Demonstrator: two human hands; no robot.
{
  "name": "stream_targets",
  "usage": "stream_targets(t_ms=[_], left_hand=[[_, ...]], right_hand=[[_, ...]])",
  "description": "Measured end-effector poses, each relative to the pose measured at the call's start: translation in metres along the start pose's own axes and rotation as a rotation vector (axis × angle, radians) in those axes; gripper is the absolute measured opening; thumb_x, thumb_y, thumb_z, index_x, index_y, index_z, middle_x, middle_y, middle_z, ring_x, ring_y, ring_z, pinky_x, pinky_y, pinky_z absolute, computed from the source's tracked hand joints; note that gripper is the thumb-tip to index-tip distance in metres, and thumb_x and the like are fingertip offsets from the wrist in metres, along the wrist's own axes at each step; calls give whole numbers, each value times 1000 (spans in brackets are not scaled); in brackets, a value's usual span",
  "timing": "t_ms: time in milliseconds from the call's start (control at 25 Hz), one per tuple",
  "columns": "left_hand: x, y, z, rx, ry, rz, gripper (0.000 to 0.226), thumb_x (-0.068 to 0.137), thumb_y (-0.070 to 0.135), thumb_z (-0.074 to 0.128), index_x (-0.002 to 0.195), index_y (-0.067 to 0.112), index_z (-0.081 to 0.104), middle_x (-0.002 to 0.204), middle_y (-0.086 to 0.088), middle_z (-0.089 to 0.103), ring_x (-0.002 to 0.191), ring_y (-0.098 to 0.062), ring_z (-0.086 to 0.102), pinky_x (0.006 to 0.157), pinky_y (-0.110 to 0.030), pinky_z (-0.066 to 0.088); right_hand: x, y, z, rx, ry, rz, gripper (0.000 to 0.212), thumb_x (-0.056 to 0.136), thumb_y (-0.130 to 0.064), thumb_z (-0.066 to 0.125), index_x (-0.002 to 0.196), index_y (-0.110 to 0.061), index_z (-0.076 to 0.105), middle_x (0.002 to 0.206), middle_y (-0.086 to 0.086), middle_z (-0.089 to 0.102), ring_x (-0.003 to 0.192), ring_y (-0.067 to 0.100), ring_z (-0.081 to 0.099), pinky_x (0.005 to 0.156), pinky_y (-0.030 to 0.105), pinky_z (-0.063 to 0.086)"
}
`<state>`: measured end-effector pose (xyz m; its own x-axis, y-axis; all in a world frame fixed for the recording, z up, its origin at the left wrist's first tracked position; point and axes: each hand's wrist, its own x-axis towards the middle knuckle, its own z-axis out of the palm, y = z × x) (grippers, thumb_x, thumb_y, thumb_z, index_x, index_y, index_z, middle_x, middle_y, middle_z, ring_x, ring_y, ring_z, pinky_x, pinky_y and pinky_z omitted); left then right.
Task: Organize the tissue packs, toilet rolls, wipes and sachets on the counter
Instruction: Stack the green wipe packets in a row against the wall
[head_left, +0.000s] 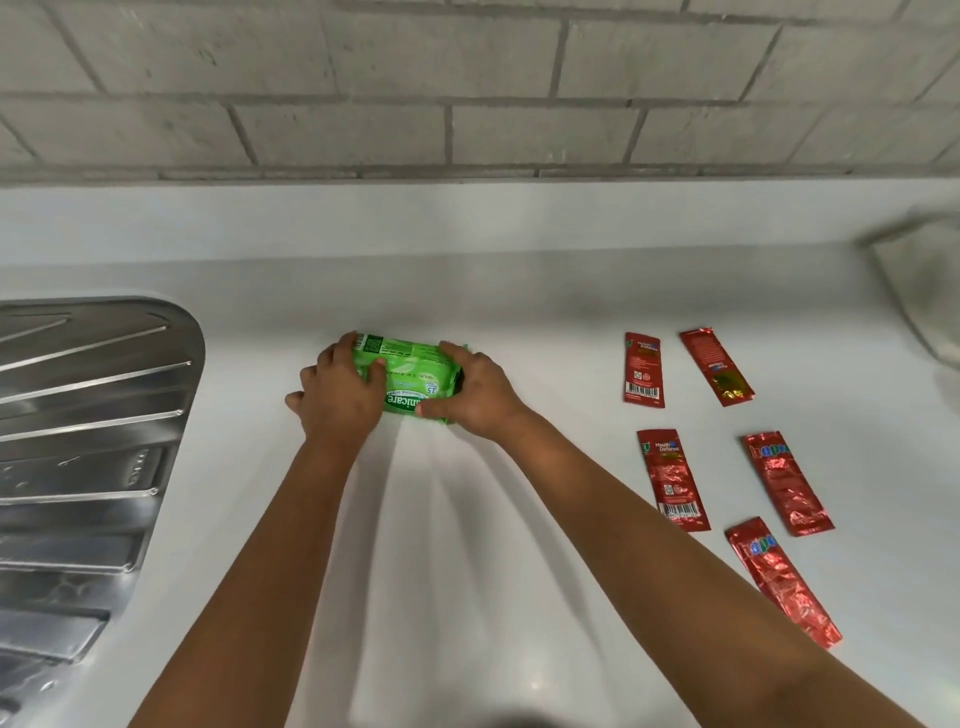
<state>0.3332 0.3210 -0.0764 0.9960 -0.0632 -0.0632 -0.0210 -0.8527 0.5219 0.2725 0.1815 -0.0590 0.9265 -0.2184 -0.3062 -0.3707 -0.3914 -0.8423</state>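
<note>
fingers (370, 370) of left hand (340, 397) and right hand (475, 395) curled round wipes pack (410, 374) | step: pack being squared on counter (519, 312) | next: sachets (672, 478) to be lined up

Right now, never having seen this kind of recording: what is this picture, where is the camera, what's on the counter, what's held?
There is no robot. One wide-angle camera sits on a person's head and looks down at their bare arms. The left hand and right hand both grip the ends of a green wipes pack, which appears to rest on the white counter. Five red sachets lie flat and apart to the right. A steel sink drainboard is on the left, and a grey brick wall stands behind. A blurred pale object sits at far right; I can't identify it.
</note>
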Motion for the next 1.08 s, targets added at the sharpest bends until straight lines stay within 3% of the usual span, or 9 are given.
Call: stream_targets(t_ms=[80, 200, 280, 360, 440, 600, 760, 960, 1080], left_hand=[[-8, 9, -11, -8, 34, 12, 50, 91, 33, 51, 138, 22, 40, 142, -9, 40, 124, -37, 38, 97, -48, 29], [-26, 30, -25, -117, 101, 114, 45, 88, 33, 55, 132, 23, 48, 134, -8, 48, 117, -33, 48, 97, -46, 32], [-45, 53, -27, -254, 44, 168, 43, 86, 30, 60, 128, 23, 52, 124, -3, 56, 109, -27, 54, 97, -41, 39], [-70, 84, -22, -391, -64, 227, 41, 85, 25, 64, 125, 21, 54, 118, -1, 58, 96, -24, 58, 87, -31, 45], [-97, 116, -13, -451, -174, 290, 35, 85, 22, 64, 119, 22, 58, 115, 2, 60, 84, -20, 59, 78, -23, 44], [-160, 187, 12, -440, -369, 458, 26, 85, 22, 62, 111, 28, 62, 113, 8, 59, 83, -13, 64, 75, -25, 48], [-228, 256, 37, -465, -466, 598, 26, 86, 23, 62, 112, 27, 63, 115, 8, 60, 90, -12, 61, 83, -23, 46], [-333, 332, 81, -451, -581, 740, 25, 87, 28, 61, 112, 27, 61, 115, 11, 57, 84, -14, 62, 63, -19, 46], [-396, 367, 112, -444, -670, 789, 26, 87, 26, 61, 113, 26, 61, 115, 10, 57, 83, -14, 62, 70, -21, 44]], right_hand=[[-10, 0, -6, 58, -4, 3, 84, 76, -13, 75, 145, -17, 27, 132, 15, 44, 121, 26, 48, 101, 29, 41], [-33, 2, -28, 54, 103, -10, 60, 83, -8, 63, 137, -19, 41, 119, 7, 45, 102, 20, 53, 74, 15, 40], [-52, 8, -49, 93, 137, -9, 44, 83, -6, 59, 125, -18, 52, 108, 1, 48, 82, 17, 54, 61, 15, 40], [-77, 15, -74, 140, 188, -16, 36, 84, -5, 58, 118, -18, 57, 101, -2, 50, 68, 12, 53, 53, 9, 40], [-106, 25, -102, 182, 268, -5, 32, 84, -6, 58, 114, -19, 59, 99, -4, 52, 67, 8, 54, 54, 9, 42], [-177, 63, -167, 235, 456, 27, 28, 85, -5, 57, 110, -16, 61, 95, -3, 56, 81, 15, 57, 68, 22, 46], [-248, 104, -231, 295, 591, 38, 26, 84, -4, 56, 107, -15, 61, 91, 0, 56, 76, 16, 54, 70, 27, 45], [-354, 176, -310, 351, 748, 72, 23, 85, -5, 55, 104, -17, 60, 84, -4, 55, 73, 12, 54, 67, 27, 48], [-420, 226, -352, 360, 844, 129, 21, 86, -7, 54, 101, -20, 59, 86, -1, 55, 73, 12, 54, 66, 27, 48]])
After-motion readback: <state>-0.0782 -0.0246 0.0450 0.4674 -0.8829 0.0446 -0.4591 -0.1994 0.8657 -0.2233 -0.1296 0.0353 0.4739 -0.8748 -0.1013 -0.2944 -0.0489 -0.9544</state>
